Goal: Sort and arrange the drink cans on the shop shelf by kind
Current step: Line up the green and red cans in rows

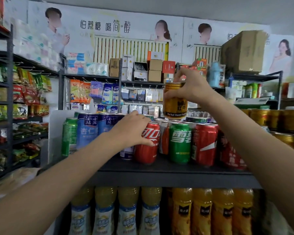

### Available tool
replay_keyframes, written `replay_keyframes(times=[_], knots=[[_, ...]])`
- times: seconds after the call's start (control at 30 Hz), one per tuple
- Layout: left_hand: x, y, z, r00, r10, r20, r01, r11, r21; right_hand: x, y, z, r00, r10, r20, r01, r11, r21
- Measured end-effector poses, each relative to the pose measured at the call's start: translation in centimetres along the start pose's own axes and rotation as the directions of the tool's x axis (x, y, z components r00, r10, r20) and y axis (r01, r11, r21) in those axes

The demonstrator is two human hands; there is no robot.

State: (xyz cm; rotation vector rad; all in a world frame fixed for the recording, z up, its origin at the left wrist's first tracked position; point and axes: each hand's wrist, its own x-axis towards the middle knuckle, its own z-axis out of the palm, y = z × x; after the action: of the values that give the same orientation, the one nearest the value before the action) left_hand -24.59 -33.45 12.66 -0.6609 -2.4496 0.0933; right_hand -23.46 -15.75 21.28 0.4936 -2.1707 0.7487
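The gold can (174, 103), pinched at its rim by the right hand (192, 89) at centre frame above the shelf (168, 173), risked slipping onto packed cans, while the left hand (132, 131) gripped a red can (148, 143).

A: Where are the hands, relative to the green can (180, 143)?

B: The left hand (131, 131) grips the red can (148, 143) just left of it. The right hand (192, 87) holds the gold can (174, 102) above it, over the row.
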Motion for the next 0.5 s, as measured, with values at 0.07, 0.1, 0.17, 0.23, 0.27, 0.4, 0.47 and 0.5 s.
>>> replay_keyframes(times=[0.07, 0.1, 0.17, 0.23, 0.27, 0.4, 0.47, 0.5], knots=[[0.8, 0.4, 0.4, 0.999, -0.006, 0.033, 0.003, 0.997, 0.078, -0.7, 0.7, -1.3, 0.997, 0.019, -0.073, -0.018, 1.000, 0.013], [1.2, 0.6, 0.5, 0.998, -0.017, 0.063, 0.009, 0.992, 0.123, -1.0, 1.2, -2.0, 0.994, 0.024, -0.107, -0.022, 1.000, 0.020], [1.8, 0.5, 0.7, 0.990, -0.053, 0.127, 0.028, 0.981, 0.191, -1.8, 2.0, -3.6, 0.989, 0.006, -0.146, -0.002, 1.000, 0.027], [2.5, 0.7, 0.6, 0.985, -0.085, 0.152, 0.049, 0.972, 0.229, -2.6, 3.0, -5.5, 0.987, -0.006, -0.163, 0.005, 1.000, -0.008], [2.9, 1.0, 0.3, 0.985, -0.098, 0.143, 0.063, 0.971, 0.229, -3.0, 3.7, -6.5, 0.985, 0.001, -0.172, -0.004, 1.000, -0.022], [5.4, 5.3, -1.0, 0.995, -0.095, -0.042, 0.096, 0.995, 0.029, -4.3, 7.6, -11.0, 0.968, 0.040, -0.248, -0.057, 0.996, -0.062], [7.4, 8.7, -1.1, 0.984, -0.033, -0.175, 0.026, 0.999, -0.042, -5.0, 10.1, -13.3, 0.958, 0.062, -0.281, -0.104, 0.985, -0.138], [8.5, 10.5, -1.0, 0.976, 0.000, -0.219, -0.017, 0.997, -0.077, -5.3, 11.5, -14.4, 0.953, 0.075, -0.292, -0.131, 0.975, -0.177]])
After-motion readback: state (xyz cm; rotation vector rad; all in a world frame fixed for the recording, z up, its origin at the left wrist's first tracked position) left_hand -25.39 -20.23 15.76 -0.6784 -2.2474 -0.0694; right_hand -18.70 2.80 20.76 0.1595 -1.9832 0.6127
